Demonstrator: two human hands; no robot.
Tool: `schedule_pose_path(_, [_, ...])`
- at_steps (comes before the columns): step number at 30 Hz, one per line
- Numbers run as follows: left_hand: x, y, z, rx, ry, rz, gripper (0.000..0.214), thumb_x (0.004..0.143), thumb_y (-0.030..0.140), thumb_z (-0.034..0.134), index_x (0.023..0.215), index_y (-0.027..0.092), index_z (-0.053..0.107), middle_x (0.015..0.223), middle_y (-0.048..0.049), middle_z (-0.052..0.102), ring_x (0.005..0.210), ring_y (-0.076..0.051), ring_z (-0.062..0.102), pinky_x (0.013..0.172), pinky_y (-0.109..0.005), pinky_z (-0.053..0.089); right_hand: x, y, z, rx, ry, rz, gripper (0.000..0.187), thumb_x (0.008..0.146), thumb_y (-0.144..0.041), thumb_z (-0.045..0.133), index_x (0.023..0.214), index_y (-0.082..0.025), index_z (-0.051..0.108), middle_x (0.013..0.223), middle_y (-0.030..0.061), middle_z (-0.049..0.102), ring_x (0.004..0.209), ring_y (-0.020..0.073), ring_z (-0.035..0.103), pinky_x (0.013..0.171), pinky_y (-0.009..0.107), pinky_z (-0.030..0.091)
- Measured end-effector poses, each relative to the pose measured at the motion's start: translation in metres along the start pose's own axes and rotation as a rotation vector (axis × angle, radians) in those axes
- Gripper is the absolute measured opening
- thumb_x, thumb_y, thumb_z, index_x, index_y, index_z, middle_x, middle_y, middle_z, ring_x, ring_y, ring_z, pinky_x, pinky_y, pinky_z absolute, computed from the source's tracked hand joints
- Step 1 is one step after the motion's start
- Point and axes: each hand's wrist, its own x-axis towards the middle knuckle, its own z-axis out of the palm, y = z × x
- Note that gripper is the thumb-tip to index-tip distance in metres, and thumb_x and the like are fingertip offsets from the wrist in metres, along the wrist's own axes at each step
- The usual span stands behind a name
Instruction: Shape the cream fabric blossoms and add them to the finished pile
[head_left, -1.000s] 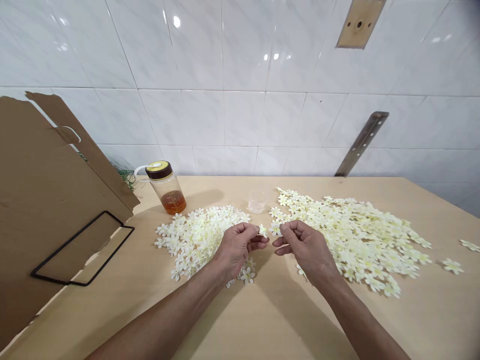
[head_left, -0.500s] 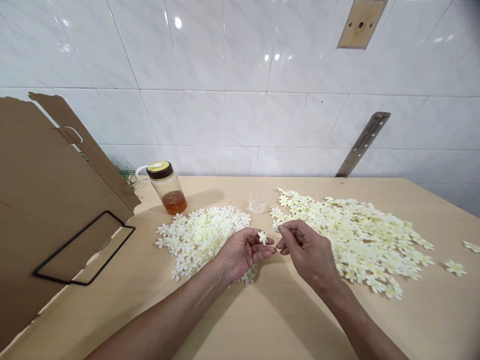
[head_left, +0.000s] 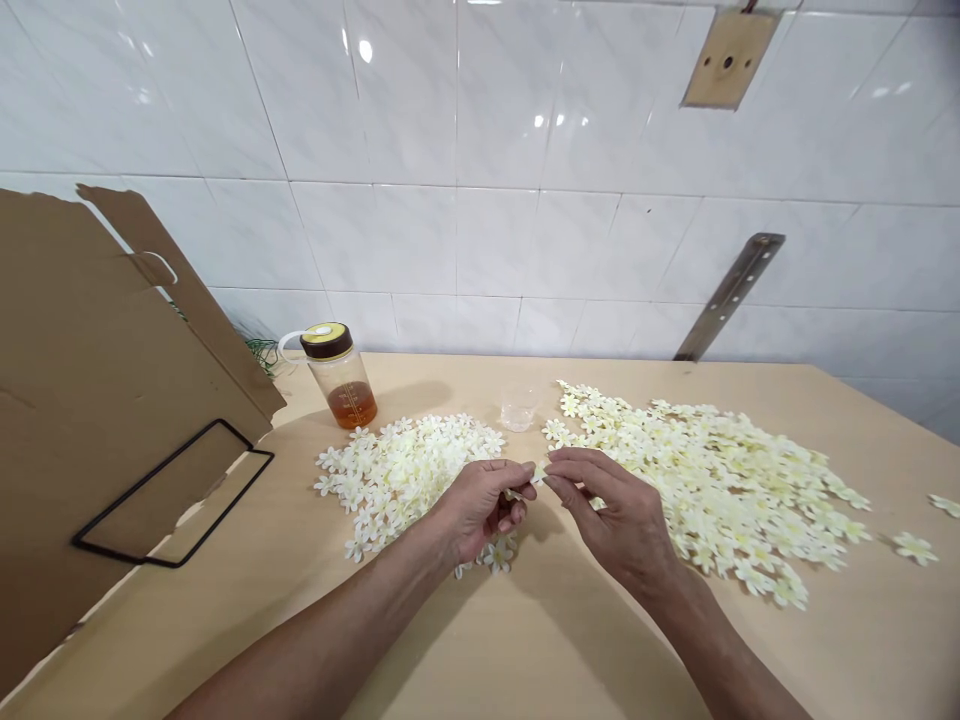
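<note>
Between my hands is a small pale artificial flower (head_left: 538, 472), with petals partly covered by fingertips. My left hand (head_left: 484, 505) pinches it between thumb and forefinger, the other fingers curled below. From the right, the thumb and fingertips of my right hand (head_left: 619, 505) close on the flower's edge. Any smaller piece in that pinch is hidden. Behind my left wrist lies a pile of white flowers (head_left: 409, 470). A wider heap of yellowish flowers (head_left: 720, 480) spreads out beyond my right hand. Just past the fingers stands a small clear cup (head_left: 517, 410).
A bottle of amber liquid (head_left: 341, 385) with a dark and yellow lid stands back left. Cardboard (head_left: 127, 400) leans at the left, with a black wire frame (head_left: 180, 500) against it. Loose flowers (head_left: 913, 547) lie far right. A metal bracket (head_left: 727, 300) is on the tiled wall.
My left fingers have curled in, and the flower is now pinched at their tips. My right hand has moved left so its fingertips meet the flower. The view has shifted slightly.
</note>
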Motion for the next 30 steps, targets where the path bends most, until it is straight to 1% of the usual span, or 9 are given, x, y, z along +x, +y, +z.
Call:
schedule_pose_path(2, [-0.001,0.001,0.001,0.015,0.005,0.035,0.031,0.070,0.041,0.073,0.071,0.013,0.058,0.071,-0.0004,0.058,0.043,-0.004,0.046,0.035,-0.016,0.026,0.001,-0.002,0.000,0.114,-0.033,0.124,0.013,0.087,-0.029,0.059,0.092,-0.022,0.069,0.102,0.0087,0.067,0.090,0.0208,0.065,0.059,0.026,0.058])
schedule_pose_path(7, [-0.006,0.003,0.005,0.195,0.014,0.175,0.033,0.075,0.046,0.066,0.073,0.015,0.058,0.066,0.0016,0.056,0.042,-0.004,0.045,0.035,-0.017,0.029,0.007,-0.005,-0.003,0.583,-0.102,0.694,0.039,0.085,-0.048,0.059,0.109,-0.018,0.062,0.105,0.0119,0.064,0.076,0.0196,0.066,0.055,0.032,0.059])
schedule_pose_path(9, [-0.007,0.003,0.007,0.285,0.028,0.231,0.032,0.077,0.047,0.064,0.074,0.016,0.057,0.063,0.0027,0.055,0.041,-0.005,0.045,0.036,-0.017,0.030,0.008,-0.003,-0.003,0.698,-0.182,0.807,0.041,0.084,-0.051,0.059,0.104,-0.016,0.065,0.097,0.0109,0.064,0.076,0.0199,0.065,0.054,0.030,0.058])
schedule_pose_path(12, [-0.006,0.000,0.008,0.393,0.077,0.280,0.030,0.079,0.045,0.061,0.073,0.016,0.057,0.057,0.0048,0.051,0.040,-0.005,0.042,0.037,-0.017,0.031,0.006,0.001,-0.002,0.737,-0.297,0.824,0.039,0.080,-0.050,0.065,0.093,-0.014,0.070,0.080,0.0067,0.062,0.072,0.0177,0.062,0.054,0.027,0.055])
schedule_pose_path(15, [-0.003,-0.004,0.007,0.494,0.156,0.324,0.027,0.079,0.043,0.061,0.073,0.017,0.057,0.055,0.0055,0.049,0.039,-0.005,0.040,0.039,-0.018,0.035,0.003,0.004,0.002,0.677,-0.261,0.822,0.037,0.075,-0.050,0.070,0.087,-0.014,0.073,0.074,0.0048,0.061,0.067,0.0151,0.059,0.054,0.026,0.053])
schedule_pose_path(19, [-0.003,-0.007,0.006,0.583,0.214,0.364,0.026,0.079,0.042,0.061,0.071,0.017,0.058,0.057,0.0038,0.052,0.042,-0.007,0.043,0.040,-0.018,0.035,0.003,0.004,0.004,0.630,-0.248,0.806,0.038,0.072,-0.050,0.073,0.087,-0.016,0.073,0.071,0.0038,0.063,0.066,0.0154,0.060,0.055,0.026,0.053])
schedule_pose_path(24, [-0.004,-0.003,0.007,0.521,0.240,0.380,0.029,0.079,0.044,0.060,0.071,0.017,0.054,0.056,0.0054,0.048,0.040,-0.006,0.041,0.040,-0.019,0.035,0.008,-0.002,-0.003,0.468,-0.244,0.862,0.038,0.069,-0.052,0.073,0.079,-0.016,0.073,0.063,0.0014,0.063,0.053,0.0139,0.060,0.049,0.024,0.047])
schedule_pose_path(27, [-0.005,-0.002,0.008,0.456,0.241,0.372,0.030,0.080,0.045,0.059,0.072,0.018,0.051,0.060,0.0055,0.048,0.039,-0.005,0.039,0.039,-0.019,0.034,0.009,0.000,-0.006,0.414,-0.242,0.868,0.039,0.068,-0.054,0.073,0.075,-0.015,0.070,0.063,0.0015,0.064,0.054,0.0150,0.062,0.049,0.024,0.046])
schedule_pose_path(30, [-0.004,-0.002,0.007,0.427,0.227,0.353,0.030,0.080,0.044,0.060,0.071,0.018,0.050,0.061,0.0057,0.048,0.039,-0.004,0.039,0.039,-0.019,0.033,0.007,0.004,-0.006,0.417,-0.259,0.849,0.041,0.072,-0.056,0.069,0.075,-0.015,0.068,0.064,0.0018,0.064,0.053,0.0144,0.062,0.052,0.025,0.046])
